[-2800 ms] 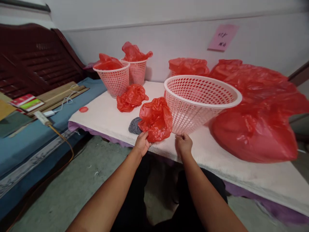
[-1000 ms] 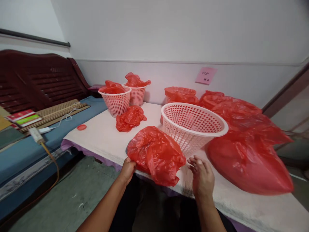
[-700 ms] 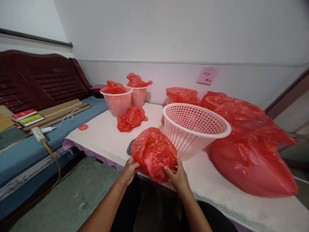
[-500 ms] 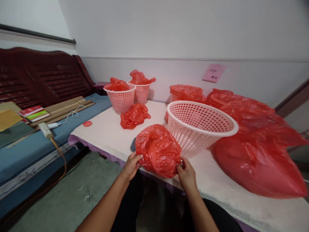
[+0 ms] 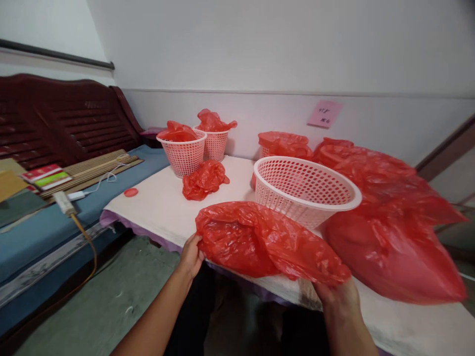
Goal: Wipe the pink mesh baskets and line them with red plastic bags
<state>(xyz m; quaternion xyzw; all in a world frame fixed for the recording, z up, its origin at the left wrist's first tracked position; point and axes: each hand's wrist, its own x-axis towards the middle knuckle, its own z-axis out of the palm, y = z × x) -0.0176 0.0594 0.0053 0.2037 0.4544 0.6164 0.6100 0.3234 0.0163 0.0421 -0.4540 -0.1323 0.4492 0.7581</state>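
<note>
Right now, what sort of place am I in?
Probably a lived-in room, maybe in a home: a dark red slatted wooden backrest, a blue cloth-covered platform, and a wide pale pink perforated plastic basket behind the held crinkled red plastic bag.

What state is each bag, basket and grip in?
Held red plastic bag: spread wide, creased.
Left grip: closed on that bag's left edge.
Right grip: at that bag's right end, fingers hidden.
Large mesh basket: upright, unlined.
Loose red bag: crumpled.
Front left basket: upright, front bag poking above rim.
Back left basket: upright, back bag poking above rim.
Center back basket: mostly hidden by draped bag.
Red bagging at right: bulging, bag count unclear.
</note>
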